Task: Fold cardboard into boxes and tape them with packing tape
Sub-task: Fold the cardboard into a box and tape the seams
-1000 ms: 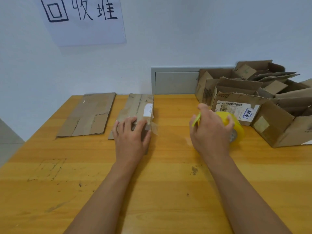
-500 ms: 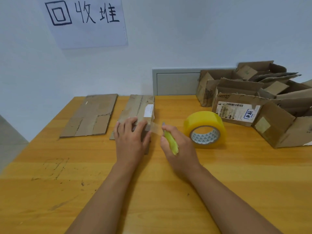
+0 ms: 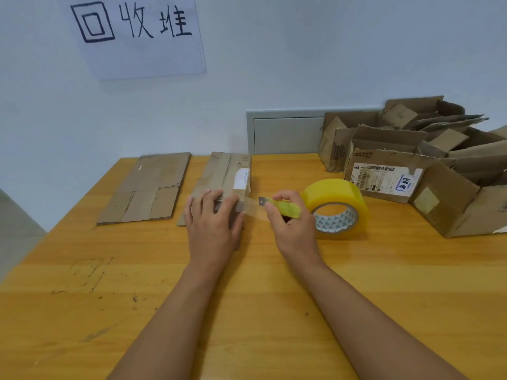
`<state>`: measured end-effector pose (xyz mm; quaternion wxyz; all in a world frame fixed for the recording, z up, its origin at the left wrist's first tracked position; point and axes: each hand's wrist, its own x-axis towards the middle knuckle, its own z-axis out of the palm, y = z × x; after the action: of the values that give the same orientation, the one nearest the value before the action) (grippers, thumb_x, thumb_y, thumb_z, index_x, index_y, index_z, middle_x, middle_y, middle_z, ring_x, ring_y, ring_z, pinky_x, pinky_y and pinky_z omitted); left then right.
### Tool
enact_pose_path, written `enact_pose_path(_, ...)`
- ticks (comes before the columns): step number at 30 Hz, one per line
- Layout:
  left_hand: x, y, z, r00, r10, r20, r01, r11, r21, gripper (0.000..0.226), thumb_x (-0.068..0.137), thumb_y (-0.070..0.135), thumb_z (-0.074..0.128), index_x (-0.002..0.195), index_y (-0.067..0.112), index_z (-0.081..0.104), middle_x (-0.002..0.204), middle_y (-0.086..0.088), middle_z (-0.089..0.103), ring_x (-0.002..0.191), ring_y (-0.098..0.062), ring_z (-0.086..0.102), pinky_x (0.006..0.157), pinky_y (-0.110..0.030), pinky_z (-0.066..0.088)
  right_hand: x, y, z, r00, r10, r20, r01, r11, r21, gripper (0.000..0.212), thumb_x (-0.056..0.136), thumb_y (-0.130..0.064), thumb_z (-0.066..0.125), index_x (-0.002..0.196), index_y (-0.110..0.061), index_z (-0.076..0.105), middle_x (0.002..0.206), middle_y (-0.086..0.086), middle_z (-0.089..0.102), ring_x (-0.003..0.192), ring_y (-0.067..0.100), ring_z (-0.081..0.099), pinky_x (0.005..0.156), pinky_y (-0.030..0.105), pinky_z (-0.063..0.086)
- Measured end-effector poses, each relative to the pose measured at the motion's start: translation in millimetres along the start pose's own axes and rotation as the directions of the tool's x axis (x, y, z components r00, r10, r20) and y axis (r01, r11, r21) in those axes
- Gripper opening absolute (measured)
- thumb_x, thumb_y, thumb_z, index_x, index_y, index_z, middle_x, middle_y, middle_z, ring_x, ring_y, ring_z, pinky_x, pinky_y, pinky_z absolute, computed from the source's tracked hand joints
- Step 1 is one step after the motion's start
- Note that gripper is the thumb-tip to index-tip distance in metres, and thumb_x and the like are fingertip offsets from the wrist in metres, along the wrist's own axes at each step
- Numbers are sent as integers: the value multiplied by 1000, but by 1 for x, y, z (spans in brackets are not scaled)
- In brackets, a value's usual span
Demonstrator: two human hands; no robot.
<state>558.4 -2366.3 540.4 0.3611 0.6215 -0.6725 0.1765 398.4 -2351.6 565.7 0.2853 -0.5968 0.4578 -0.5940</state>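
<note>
— How many views do I have?
— 1 head view, looking forward and down at the wooden table (image 3: 384, 297), close in.
— Facing?
— Wall (image 3: 301, 64) at 12 o'clock; forearms enter from 6.

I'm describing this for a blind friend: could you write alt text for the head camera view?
A person's left hand presses a flattened cardboard piece on a wooden table while the right hand holds a yellow-green cutter at a clear tape strip. A yellow tape roll stands beside it.

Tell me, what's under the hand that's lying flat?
The left hand presses on a small cardboard box, with clear tape strip sticking out beside it. The box's near end is hidden under the hand.
</note>
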Motion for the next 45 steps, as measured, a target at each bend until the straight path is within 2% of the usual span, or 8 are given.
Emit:
enact_pose_path(3, 0, 0, 0, 1000, 3, -1, -3, 1000, -1, 30, 86, 40, 64, 110, 23, 67, 123, -7, 59, 124, -31, 48, 116, -48, 20, -3, 2, 3, 999, 37, 34, -37, 999, 16, 7, 90, -27, 65, 93, -27, 58, 76, 1, 62, 67, 28, 60, 60, 46, 50)
enact_pose_path(9, 1, -2, 0, 1000, 3, 7, -3, 1000, -6, 30, 87, 41, 61, 110, 23, 68, 123, -7, 60, 123, -30, 49, 116, -47, 18, -8, 4, 3, 1000, -17, 23, 19, 993, -117, 20, 93, -17, 65, 113, -16, 65, 87, -14, 65, 75, 13, 61, 70, 36, 50)
enact_pose_path(19, 1, -2, -1, 1000, 21, -9, -21, 999, -25, 28, 90, 41, 58, 110, 23, 69, 123, -8, 60, 121, -32, 51, 114, -47, 21, -10, 4, 6, 993, -85, 76, 101, 965, -241, 35, 91, -34, 56, 118, -14, 65, 82, -1, 71, 69, 15, 61, 63, 34, 49)
enact_pose_path(30, 0, -5, 1, 999, 26, -23, -27, 999, -33, 23, 88, 29, 74, 109, 22, 69, 121, -9, 60, 118, -32, 51, 107, -52, 33, -10, 1, 5, 982, -117, 146, 157, 941, -300, 36, 92, -33, 55, 121, -14, 65, 83, -1, 70, 49, -8, 44, 53, 13, 31)
enact_pose_path(34, 1, -8, 1, 1000, -4, -16, 4, 999, -46, 23, 89, 33, 64, 109, 24, 69, 120, -6, 60, 117, -31, 51, 108, -49, 30, -13, -1, 2, 981, -124, 148, 163, 942, -294, 34, 90, -32, 55, 115, -13, 67, 80, 0, 70, 52, 2, 48, 56, 24, 40)
enact_pose_path(38, 0, -9, -4, 1000, -15, 4, 16, 998, -55, 26, 90, 32, 54, 111, 26, 68, 121, -5, 60, 117, -31, 51, 109, -48, 27, -16, -1, 0, 983, -131, 128, 158, 958, -239, 28, 86, -30, 59, 106, -14, 70, 79, -1, 72, 64, 14, 61, 61, 36, 51)
enact_pose_path(41, 0, -9, -3, 1000, -25, 0, 25, 998, -54, 27, 87, 16, 67, 112, 26, 69, 121, -5, 61, 116, -31, 52, 109, -46, 25, -18, 0, -5, 982, -86, 171, 117, 977, -180, 26, 84, -40, 56, 98, -23, 70, 71, -1, 72, 60, 16, 65, 59, 41, 53)
enact_pose_path(45, 0, -11, -4, 999, -31, 10, 32, 997, -76, 32, 88, 7, 67, 114, 27, 69, 121, -4, 61, 116, -29, 51, 108, -49, 29, -11, -14, -15, 989, 88, 117, -106, 982, 159, 16, 83, -31, 55, 86, -26, 69, 66, 4, 71, 62, 16, 69, 60, 34, 56)
